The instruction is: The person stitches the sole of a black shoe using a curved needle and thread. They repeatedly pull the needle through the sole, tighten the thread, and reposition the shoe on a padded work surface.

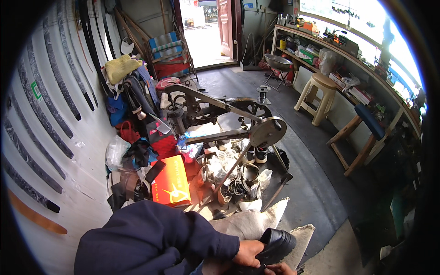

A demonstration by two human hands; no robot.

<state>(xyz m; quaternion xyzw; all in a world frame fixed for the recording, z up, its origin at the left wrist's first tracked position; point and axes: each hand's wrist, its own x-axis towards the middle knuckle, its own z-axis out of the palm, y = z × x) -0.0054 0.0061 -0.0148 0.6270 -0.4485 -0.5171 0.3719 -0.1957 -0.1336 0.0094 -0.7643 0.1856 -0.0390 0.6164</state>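
doorway (201,41) blown out | window (366,13) glaring | lower-right dim | edges black, curved

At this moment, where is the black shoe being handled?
Low in the head view, right of centre, the black shoe is over the pale cloth, left hand on it, right hand just below.

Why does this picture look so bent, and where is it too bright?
Head view: fisheye distortion bows the workbench; daylight washes out the window and doorway; in that same view, sun brightens the orange box; the lower edge cuts off the right hand.
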